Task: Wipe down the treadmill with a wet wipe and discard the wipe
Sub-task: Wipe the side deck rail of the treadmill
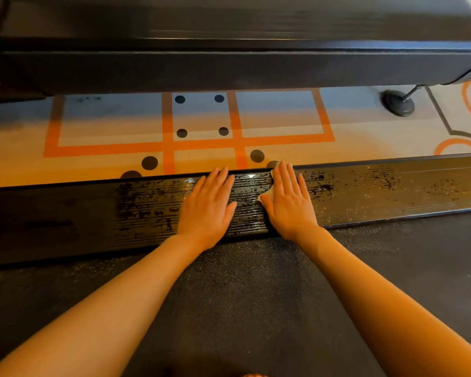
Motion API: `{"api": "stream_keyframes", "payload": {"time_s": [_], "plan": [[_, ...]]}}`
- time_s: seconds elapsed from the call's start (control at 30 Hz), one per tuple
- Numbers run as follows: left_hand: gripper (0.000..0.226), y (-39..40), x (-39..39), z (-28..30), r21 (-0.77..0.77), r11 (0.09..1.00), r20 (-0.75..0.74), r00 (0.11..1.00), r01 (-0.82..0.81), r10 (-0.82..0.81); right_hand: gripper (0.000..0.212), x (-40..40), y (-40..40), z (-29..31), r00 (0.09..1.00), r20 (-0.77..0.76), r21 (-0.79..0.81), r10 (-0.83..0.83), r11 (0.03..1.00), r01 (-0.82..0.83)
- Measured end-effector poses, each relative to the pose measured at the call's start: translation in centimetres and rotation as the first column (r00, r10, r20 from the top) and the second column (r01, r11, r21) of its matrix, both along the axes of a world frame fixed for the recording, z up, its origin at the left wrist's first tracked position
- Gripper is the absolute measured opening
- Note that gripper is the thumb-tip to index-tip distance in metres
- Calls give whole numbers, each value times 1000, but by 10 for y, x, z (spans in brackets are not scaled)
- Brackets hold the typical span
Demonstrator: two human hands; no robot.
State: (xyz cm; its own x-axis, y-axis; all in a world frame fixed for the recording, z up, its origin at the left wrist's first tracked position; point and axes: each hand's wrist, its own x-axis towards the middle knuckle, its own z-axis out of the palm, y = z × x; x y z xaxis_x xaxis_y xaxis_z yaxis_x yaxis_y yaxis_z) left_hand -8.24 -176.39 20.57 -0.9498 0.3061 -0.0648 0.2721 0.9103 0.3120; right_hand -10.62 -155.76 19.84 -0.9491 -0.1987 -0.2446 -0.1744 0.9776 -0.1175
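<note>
The treadmill's black ribbed side rail (378, 186) runs across the view, streaked with wet patches. Below it lies the dark textured running belt (242, 295). My right hand (288, 202) lies flat on the rail with straight fingers, pressing a white wet wipe (265, 195) of which only a small corner shows beside the thumb. My left hand (210, 205) rests flat on the rail just to the left, fingers straight, holding nothing.
Beyond the rail is a beige floor mat (106, 131) with orange grid lines and black dots. A long black bar (229, 69) of another machine crosses the top. A round black foot (397, 103) stands on the floor at upper right.
</note>
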Motion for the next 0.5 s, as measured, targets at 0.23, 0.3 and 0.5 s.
{"api": "stream_keyframes", "payload": {"time_s": [0.23, 0.3, 0.5], "plan": [[66, 14, 1, -12, -104, 994, 12, 999, -43, 44, 73, 59, 15, -7, 999, -23, -91, -30, 995, 28], [67, 13, 2, -11, -121, 992, 8, 1000, -28, 29, 71, 77, 18, -8, 999, -27, -96, -42, 995, 40], [66, 13, 3, -12, -138, 990, -19, 999, -33, 31, 78, 50, 17, -5, 998, -35, -48, -43, 998, 42]]}}
